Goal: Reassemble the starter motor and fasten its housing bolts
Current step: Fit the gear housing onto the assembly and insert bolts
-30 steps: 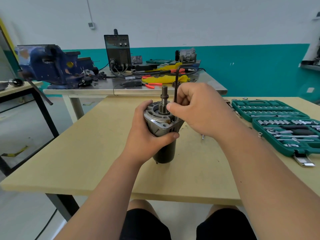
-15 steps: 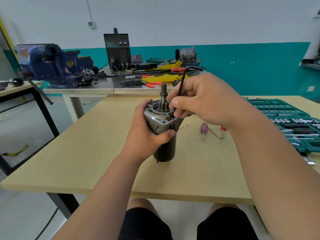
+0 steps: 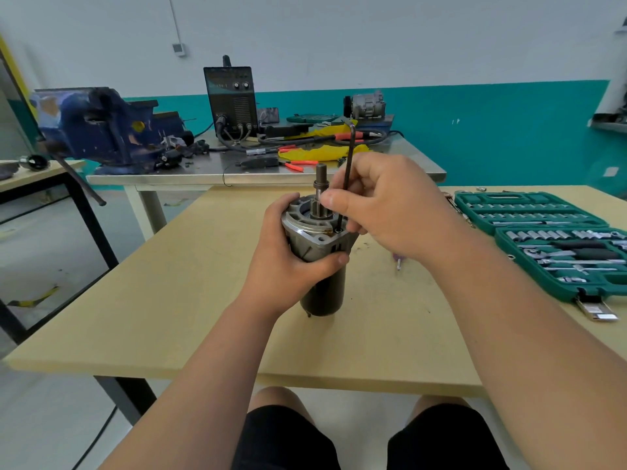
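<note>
The starter motor (image 3: 320,252) stands upright on the wooden table (image 3: 176,293), its grey flanged housing on top, dark body below and shaft (image 3: 320,184) pointing up. My left hand (image 3: 288,262) grips the housing from the left, thumb across its front. My right hand (image 3: 393,205) pinches a black hex key (image 3: 349,157) that stands nearly vertical. The key's lower tip sits in a bolt head (image 3: 337,230) on the right of the flange, and its short bent arm is at the top.
An open green socket set (image 3: 556,245) lies on the right of the table. A small screwdriver tip (image 3: 398,264) shows under my right wrist. Behind stands a metal bench (image 3: 258,174) with a blue vise (image 3: 101,130), a black welder box (image 3: 230,100), cables and pliers.
My right hand has turned the hex key: its bent arm swung round from pointing right, and the shaft stands more upright. The left hand keeps its hold on the housing.
</note>
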### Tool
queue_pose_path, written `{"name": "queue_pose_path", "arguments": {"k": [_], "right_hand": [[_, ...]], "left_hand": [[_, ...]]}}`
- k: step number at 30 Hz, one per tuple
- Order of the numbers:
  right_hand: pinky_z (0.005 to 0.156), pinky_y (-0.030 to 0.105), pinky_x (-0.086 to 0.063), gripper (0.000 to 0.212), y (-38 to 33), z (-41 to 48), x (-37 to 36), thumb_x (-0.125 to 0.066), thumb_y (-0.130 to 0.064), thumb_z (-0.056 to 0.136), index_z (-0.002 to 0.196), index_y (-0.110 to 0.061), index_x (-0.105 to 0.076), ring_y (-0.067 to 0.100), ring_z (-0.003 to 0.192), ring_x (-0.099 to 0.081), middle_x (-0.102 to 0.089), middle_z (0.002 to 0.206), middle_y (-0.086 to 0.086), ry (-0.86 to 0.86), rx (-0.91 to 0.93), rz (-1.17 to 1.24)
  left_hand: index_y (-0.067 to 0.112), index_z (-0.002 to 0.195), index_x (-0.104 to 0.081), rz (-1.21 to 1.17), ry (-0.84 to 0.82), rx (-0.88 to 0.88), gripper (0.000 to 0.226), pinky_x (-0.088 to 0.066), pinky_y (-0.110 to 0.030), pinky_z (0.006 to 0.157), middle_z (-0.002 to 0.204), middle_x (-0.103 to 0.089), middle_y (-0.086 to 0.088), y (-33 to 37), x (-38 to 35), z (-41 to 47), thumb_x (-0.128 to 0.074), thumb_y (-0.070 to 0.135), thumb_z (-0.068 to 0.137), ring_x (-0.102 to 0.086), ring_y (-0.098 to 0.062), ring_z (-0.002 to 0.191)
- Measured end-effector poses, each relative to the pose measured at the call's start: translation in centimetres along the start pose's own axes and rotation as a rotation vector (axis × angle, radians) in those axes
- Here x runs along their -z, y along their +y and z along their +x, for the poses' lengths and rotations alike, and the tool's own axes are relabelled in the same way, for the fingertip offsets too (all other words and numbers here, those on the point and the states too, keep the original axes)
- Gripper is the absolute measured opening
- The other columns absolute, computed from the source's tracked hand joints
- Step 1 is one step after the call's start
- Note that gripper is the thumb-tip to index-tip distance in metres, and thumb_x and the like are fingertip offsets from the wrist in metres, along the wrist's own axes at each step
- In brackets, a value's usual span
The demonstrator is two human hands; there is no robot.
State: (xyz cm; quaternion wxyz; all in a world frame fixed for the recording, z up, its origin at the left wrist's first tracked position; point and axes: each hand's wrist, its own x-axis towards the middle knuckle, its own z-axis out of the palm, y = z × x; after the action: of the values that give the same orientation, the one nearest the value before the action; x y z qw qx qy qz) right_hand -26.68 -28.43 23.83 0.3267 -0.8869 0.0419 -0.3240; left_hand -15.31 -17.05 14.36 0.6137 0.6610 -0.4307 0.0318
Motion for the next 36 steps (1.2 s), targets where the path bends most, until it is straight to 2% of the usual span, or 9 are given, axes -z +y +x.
{"name": "queue_pose_path", "arguments": {"k": [4,8,14,18,21,25,28,31,36], "right_hand": [[0.058,0.019,-0.057,0.012,-0.1,0.5,1.3,-0.062,-0.016,0.091,0.086,-0.027,-0.065,0.004,0.067,-0.07,-0.069,0.073,-0.008,-0.171,-0.005,0.096],[0.063,0.023,-0.059,0.012,0.2,0.9,1.9,-0.064,-0.013,0.09,0.087,-0.025,-0.067,0.006,0.071,-0.071,-0.073,0.075,-0.006,-0.244,-0.017,0.122],[0.053,0.021,-0.056,0.008,0.3,0.7,1.1,-0.067,-0.016,0.088,0.082,-0.021,-0.066,0.005,0.056,-0.068,-0.07,0.065,-0.007,-0.141,0.066,0.038],[0.047,0.016,-0.05,0.015,0.2,0.1,0.1,-0.068,-0.023,0.087,0.074,-0.029,-0.062,0.002,0.051,-0.064,-0.065,0.06,-0.01,-0.005,0.12,-0.037],[0.048,0.018,-0.046,0.022,0.4,-0.3,-0.7,-0.07,-0.027,0.084,0.067,-0.031,-0.058,0.004,0.057,-0.061,-0.058,0.054,-0.008,0.114,0.14,-0.092],[0.055,0.019,-0.049,0.004,0.7,-0.2,-0.4,-0.063,-0.032,0.089,0.087,-0.036,-0.062,0.003,0.066,-0.059,-0.064,0.076,-0.01,0.044,0.111,0.013],[0.052,0.011,-0.045,0.015,0.3,0.4,0.2,-0.051,-0.031,0.095,0.109,-0.037,-0.056,-0.006,0.061,-0.058,-0.065,0.083,-0.014,0.003,0.113,0.196],[0.045,0.014,-0.041,0.016,-0.4,1.1,0.7,-0.046,-0.027,0.099,0.109,-0.034,-0.056,0.002,0.048,-0.053,-0.066,0.075,-0.01,-0.002,0.147,0.382],[0.04,0.018,-0.039,0.023,-0.7,2.2,1.0,-0.04,-0.025,0.102,0.097,-0.03,-0.062,0.01,0.04,-0.049,-0.067,0.067,-0.005,-0.057,0.199,0.357]], "left_hand": [[0.026,0.137,-0.033,0.022,-0.008,0.014,0.092,-0.048,-0.021,0.095,0.128,-0.048,0.007,-0.1,0.2,0.2,-0.087,0.023,0.062,-0.054,-0.004,0.115],[0.027,0.138,-0.032,0.04,-0.006,0.02,0.092,-0.047,-0.021,0.096,0.127,-0.048,0.01,-0.2,0.3,0.4,-0.086,0.019,0.064,-0.053,-0.003,0.114],[0.024,0.137,-0.033,0.024,0.0,-0.003,0.093,-0.045,-0.013,0.09,0.129,-0.048,0.005,-0.2,0.1,0.1,-0.086,0.023,0.06,-0.053,-0.001,0.114],[0.027,0.135,-0.034,-0.017,0.001,0.005,0.098,-0.048,-0.017,0.09,0.128,-0.049,0.007,0.2,-0.1,-0.2,-0.086,0.036,0.052,-0.054,-0.004,0.116],[0.029,0.133,-0.035,-0.03,0.018,0.009,0.098,-0.051,-0.023,0.091,0.126,-0.051,0.01,0.3,-0.4,-0.3,-0.086,0.038,0.05,-0.056,-0.004,0.114],[0.029,0.132,-0.036,-0.027,0.027,0.012,0.095,-0.051,-0.031,0.093,0.127,-0.051,0.008,0.4,-0.4,-0.2,-0.086,0.037,0.051,-0.056,-0.006,0.115],[0.031,0.131,-0.037,-0.015,0.035,0.014,0.094,-0.05,-0.019,0.09,0.125,-0.052,0.01,0.4,-0.4,-0.1,-0.085,0.041,0.05,-0.056,-0.002,0.112],[0.032,0.131,-0.036,-0.013,0.036,0.02,0.095,-0.048,-0.015,0.089,0.125,-0.052,0.012,0.2,-0.4,0.0,-0.085,0.042,0.05,-0.055,0.0,0.112],[0.031,0.132,-0.036,-0.014,0.04,0.018,0.097,-0.047,-0.013,0.088,0.124,-0.053,0.013,0.0,-0.4,0.1,-0.085,0.042,0.05,-0.056,-0.001,0.112]]}}
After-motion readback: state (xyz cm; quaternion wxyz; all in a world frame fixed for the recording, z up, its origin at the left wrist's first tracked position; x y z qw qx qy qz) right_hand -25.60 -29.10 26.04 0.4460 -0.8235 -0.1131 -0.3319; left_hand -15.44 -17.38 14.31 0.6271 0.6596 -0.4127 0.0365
